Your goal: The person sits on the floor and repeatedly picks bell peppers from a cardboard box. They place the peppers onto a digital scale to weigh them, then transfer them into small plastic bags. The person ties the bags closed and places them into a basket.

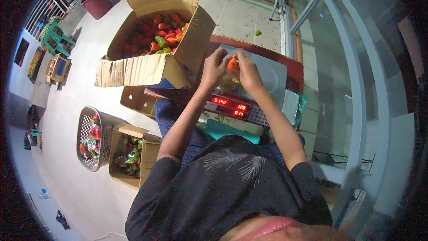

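Over the metal plate of a digital scale, both my hands are close together at the mouth of a clear plastic bag. My left hand is closed on the bag's left edge. Fingers bent, my right hand closes on its right side. Between them an orange-red pepper shows at the top of the bag. Greenish-yellow peppers sit lower in it, resting on the plate. The scale's red-lit display faces me. My fingertips are partly hidden by the plastic and the pepper.
A large open cardboard box of red and green peppers stands left of the scale. Lower left are a plastic basket and a smaller box with bagged peppers. A green pepper lies on the floor beyond. Glass-panel framing rises at right.
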A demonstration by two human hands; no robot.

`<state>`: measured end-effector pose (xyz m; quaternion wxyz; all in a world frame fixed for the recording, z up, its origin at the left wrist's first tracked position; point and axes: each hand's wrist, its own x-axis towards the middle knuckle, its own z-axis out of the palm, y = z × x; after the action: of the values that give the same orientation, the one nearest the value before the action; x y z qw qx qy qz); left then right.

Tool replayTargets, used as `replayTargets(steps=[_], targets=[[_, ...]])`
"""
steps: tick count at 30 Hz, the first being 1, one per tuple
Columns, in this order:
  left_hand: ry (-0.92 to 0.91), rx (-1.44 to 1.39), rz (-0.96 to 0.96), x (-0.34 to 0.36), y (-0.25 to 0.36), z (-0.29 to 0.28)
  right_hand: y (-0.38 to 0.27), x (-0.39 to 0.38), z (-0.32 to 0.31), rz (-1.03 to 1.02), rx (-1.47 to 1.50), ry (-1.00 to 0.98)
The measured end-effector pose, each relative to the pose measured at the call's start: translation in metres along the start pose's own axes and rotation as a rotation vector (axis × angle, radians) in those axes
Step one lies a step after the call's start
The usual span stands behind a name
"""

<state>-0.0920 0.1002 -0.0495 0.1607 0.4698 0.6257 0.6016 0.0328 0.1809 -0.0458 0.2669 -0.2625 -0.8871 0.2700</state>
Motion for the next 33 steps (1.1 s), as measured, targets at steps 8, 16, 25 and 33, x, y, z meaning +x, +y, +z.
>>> replayTargets(steps=[8,16,25,33], targets=[[0.077,-0.096,-0.109,0.014,0.004,-0.015,-0.012,0.003,-0.052,-0.178,-0.325,-0.118],[-0.307,-0.447,0.026,0.026,0.059,-0.028,-0.048,0.005,-0.101,-0.247,-0.233,0.072],[-0.409,0.121,0.136,0.028,0.081,-0.027,-0.064,-0.005,-0.135,-0.262,0.051,0.413],[-0.620,-0.029,0.285,0.008,0.140,-0.014,-0.004,-0.065,-0.086,0.084,0.565,-0.261]])
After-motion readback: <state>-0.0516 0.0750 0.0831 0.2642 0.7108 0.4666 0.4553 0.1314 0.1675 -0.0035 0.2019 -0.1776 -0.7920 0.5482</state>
